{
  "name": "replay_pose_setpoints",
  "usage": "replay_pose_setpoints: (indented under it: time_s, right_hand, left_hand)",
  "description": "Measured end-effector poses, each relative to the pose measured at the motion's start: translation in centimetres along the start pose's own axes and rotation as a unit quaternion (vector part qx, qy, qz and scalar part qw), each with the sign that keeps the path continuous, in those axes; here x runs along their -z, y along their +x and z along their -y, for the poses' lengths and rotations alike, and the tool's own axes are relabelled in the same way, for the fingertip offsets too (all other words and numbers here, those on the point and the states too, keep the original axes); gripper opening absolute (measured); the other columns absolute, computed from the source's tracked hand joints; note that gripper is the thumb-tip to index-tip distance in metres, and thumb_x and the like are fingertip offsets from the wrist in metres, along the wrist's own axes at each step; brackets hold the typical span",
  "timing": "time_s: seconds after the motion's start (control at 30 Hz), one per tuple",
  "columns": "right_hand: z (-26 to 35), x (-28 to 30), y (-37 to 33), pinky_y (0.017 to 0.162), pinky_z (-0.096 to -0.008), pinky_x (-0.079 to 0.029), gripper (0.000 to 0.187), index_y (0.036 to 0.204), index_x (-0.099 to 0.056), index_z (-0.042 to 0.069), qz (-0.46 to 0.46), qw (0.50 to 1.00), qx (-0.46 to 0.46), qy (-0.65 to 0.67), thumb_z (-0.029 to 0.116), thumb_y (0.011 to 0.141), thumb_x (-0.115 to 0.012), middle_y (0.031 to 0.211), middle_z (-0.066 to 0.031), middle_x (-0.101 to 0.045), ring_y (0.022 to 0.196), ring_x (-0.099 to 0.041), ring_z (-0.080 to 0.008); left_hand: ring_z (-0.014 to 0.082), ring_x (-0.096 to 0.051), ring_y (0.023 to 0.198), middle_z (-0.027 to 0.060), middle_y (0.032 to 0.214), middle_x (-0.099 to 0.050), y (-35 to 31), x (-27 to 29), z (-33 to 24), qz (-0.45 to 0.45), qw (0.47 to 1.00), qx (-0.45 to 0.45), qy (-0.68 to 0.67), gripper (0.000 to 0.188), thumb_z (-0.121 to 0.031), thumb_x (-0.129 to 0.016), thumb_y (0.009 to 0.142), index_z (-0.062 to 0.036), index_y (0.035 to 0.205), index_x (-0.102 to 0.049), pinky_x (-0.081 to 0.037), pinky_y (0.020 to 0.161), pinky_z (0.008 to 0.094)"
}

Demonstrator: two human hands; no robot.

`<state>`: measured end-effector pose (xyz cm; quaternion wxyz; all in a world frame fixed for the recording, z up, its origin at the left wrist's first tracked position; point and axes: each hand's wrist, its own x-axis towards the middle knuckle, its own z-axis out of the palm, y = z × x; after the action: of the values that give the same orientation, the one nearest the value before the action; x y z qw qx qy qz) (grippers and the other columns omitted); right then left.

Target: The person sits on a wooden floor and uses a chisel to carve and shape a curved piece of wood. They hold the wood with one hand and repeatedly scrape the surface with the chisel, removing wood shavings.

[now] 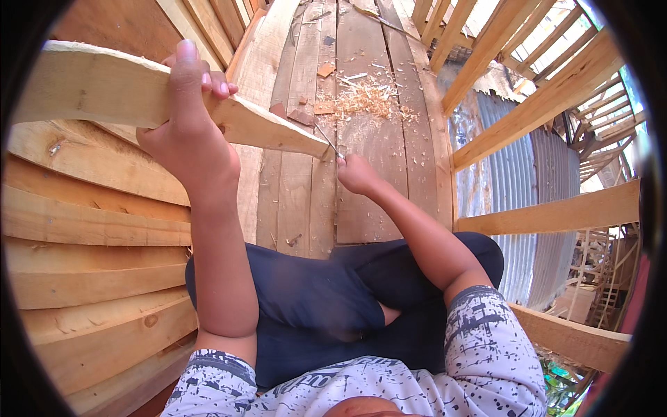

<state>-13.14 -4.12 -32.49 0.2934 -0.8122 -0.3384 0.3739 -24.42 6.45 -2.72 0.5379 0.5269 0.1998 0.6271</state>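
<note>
A long pale plank (267,130) slants across from the upper left, its narrow end reaching the middle of the view. My left hand (196,125) grips this plank from its near side, with the thumb over the upper edge and fingertips showing beyond it. A thin-bladed knife (326,140) is in my right hand (358,174), whose fingers are closed around its handle. Its narrow metal blade points up and left and lies against or just beside the plank's tip; I cannot tell whether it touches. The handle is mostly hidden in my fist.
Curled wood shavings (372,99) and small brown scraps (325,70) litter the floorboards (295,201) ahead. Overlapping wooden boards (97,215) form a wall at my left. A timber railing (549,210) runs along the right, with corrugated metal sheets (511,167) beyond. My bent legs (306,285) are close below.
</note>
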Motion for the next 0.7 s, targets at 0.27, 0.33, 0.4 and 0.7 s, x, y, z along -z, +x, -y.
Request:
replay_pose_setpoints:
  time_s: [0.27,0.33,0.4,0.7]
  right_hand:
    - [9.4,3.9,-6.0,0.076,-0.0509,-0.047,0.035,0.098,-0.058,-0.005,-0.046,0.983,0.144,0.108,0.027,0.104,-0.044,0.088,-0.0292,-0.064,0.086,-0.063,-0.0454]
    - [5.4,1.4,-3.6,0.074,-0.0517,-0.046,0.035,0.095,-0.057,-0.004,-0.094,0.984,0.118,0.093,0.027,0.104,-0.044,0.084,-0.0291,-0.062,0.083,-0.062,-0.0456]
    - [5.5,1.2,-2.7,0.073,-0.0521,-0.046,0.035,0.095,-0.057,-0.004,-0.057,0.992,0.091,0.069,0.027,0.104,-0.044,0.084,-0.0292,-0.062,0.082,-0.062,-0.0462]
    - [4.7,1.5,-3.2,0.079,-0.0530,-0.048,0.037,0.103,-0.057,-0.006,-0.017,0.996,0.053,0.075,0.028,0.103,-0.042,0.092,-0.0314,-0.064,0.089,-0.063,-0.0473]
  left_hand:
    - [0.0124,-0.054,0.059,0.0018,0.066,-0.053,-0.5,-0.2,-0.3,-0.001,1.000,-0.015,0.003,0.017,-0.015,-0.072,0.090,-0.0027,0.083,-0.061,-0.051,0.060,0.0311]
    - [0.0124,-0.054,0.060,0.0018,0.066,-0.052,-0.5,-0.6,-0.2,-0.024,1.000,-0.013,0.009,0.017,-0.015,-0.072,0.090,-0.0027,0.082,-0.061,-0.050,0.060,0.0308]
    - [0.0125,-0.054,0.060,0.0017,0.066,-0.052,-0.3,-0.5,-0.3,-0.030,0.999,-0.012,0.024,0.018,-0.015,-0.071,0.090,-0.0027,0.082,-0.061,-0.051,0.061,0.0306]
    - [0.0124,-0.053,0.059,0.0022,0.067,-0.053,-0.7,-1.2,-0.2,-0.010,1.000,-0.022,0.015,0.018,-0.014,-0.072,0.090,-0.0023,0.082,-0.061,-0.051,0.061,0.0298]
